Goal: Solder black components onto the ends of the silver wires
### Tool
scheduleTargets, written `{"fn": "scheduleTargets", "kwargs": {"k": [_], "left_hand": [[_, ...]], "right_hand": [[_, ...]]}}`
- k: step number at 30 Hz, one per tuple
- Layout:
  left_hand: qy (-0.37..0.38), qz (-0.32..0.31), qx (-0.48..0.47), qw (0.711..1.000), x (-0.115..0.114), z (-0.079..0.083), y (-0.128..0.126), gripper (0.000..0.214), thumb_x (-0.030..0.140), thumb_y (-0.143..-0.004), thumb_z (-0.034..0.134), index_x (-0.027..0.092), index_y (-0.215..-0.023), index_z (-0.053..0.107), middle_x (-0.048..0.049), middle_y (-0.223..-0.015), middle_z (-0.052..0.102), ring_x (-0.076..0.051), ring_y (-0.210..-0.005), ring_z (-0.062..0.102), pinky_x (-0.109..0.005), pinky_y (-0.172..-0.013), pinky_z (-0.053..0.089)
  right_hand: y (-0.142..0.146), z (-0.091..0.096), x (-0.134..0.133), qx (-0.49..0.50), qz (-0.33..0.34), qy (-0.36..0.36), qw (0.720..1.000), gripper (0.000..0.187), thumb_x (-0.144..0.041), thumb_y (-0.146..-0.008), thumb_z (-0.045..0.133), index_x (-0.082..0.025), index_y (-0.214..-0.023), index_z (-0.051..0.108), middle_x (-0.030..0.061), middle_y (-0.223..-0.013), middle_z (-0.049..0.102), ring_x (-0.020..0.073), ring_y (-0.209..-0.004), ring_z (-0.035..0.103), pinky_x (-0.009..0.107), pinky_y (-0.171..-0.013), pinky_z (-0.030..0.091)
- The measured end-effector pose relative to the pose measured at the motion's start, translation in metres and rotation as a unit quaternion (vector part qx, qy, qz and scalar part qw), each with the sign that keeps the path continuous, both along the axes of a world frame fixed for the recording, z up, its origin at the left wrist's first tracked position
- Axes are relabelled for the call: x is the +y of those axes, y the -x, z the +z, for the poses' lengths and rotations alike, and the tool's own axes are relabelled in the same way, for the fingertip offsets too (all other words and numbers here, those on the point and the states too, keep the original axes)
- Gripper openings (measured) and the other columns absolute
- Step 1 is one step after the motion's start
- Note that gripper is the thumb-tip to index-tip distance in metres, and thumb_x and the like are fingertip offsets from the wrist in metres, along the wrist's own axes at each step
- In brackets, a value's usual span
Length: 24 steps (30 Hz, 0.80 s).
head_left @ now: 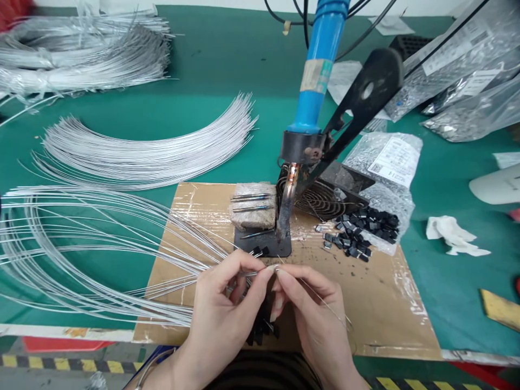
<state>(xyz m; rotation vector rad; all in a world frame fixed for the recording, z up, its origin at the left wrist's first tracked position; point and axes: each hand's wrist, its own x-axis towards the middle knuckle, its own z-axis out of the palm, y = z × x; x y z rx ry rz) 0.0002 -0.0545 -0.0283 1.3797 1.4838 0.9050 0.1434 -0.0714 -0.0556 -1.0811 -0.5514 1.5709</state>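
My left hand (231,303) is closed, thumb and forefinger pinched at the middle of the view. White wires (182,265) run into it from the left, and several black connectors (260,330) show below its fingers. Closed opposite it, my right hand (314,309) meets the left fingertips. A thin silvery wire (325,300) passes through the right hand. What lies between the touching fingertips is mostly hidden. Just beyond the hands, a soldering iron (311,103) with a blue handle is clamped tip down in a black stand (357,103).
A cardboard sheet (382,303) covers the green table. Behind my hands sits a grimy pad (254,208) with metal pins on it. Loose black connectors (361,233) lie right, by a plastic bag (394,162). Wire bundles (150,154) spread left; crumpled tissue (455,235) lies far right.
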Motion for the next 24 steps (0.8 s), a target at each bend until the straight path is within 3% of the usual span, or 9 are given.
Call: {"fn": "scheduleTargets", "kwargs": {"k": [6,12,18,24], "left_hand": [[-0.033,-0.012,0.023,0.999,0.001,0.004,-0.001,0.016,0.023,-0.097,0.066,0.020,-0.081,0.071,-0.0008,-0.069,0.071,-0.012,-0.059,0.060,-0.022,-0.050,0.041],[-0.066,-0.019,0.052,0.996,0.000,0.003,-0.001,0.015,0.019,-0.096,0.066,0.020,-0.082,0.069,0.0033,-0.063,0.061,-0.009,-0.049,0.044,-0.021,-0.046,0.037],[-0.070,-0.040,0.075,0.994,0.000,0.003,0.001,0.018,0.018,-0.096,0.066,0.021,-0.078,0.067,0.0038,-0.060,0.054,-0.010,-0.051,0.043,-0.022,-0.047,0.036],[-0.087,-0.039,0.086,0.992,-0.001,0.003,0.001,0.017,0.017,-0.094,0.067,0.021,-0.077,0.068,0.0051,-0.057,0.049,-0.010,-0.049,0.039,-0.022,-0.044,0.031]], "right_hand": [[-0.001,0.002,-0.001,-0.005,-0.002,-0.001,1.000,0.009,-0.029,-0.092,0.079,-0.023,-0.089,0.084,-0.0014,-0.071,0.073,0.0079,-0.051,0.065,0.018,-0.054,0.059],[-0.002,0.001,-0.003,-0.003,-0.002,0.003,1.000,0.009,-0.030,-0.091,0.080,-0.022,-0.089,0.084,-0.0010,-0.068,0.072,0.0085,-0.049,0.064,0.019,-0.052,0.057],[-0.010,0.007,0.005,0.041,0.035,0.038,0.998,0.017,-0.034,-0.085,0.084,-0.020,-0.078,0.082,-0.0022,-0.061,0.066,0.0071,-0.041,0.058,0.017,-0.040,0.047],[-0.015,0.018,0.009,0.012,0.048,0.081,0.995,0.023,-0.038,-0.081,0.087,-0.017,-0.073,0.080,-0.0014,-0.059,0.065,0.0068,-0.042,0.057,0.018,-0.043,0.046]]}}
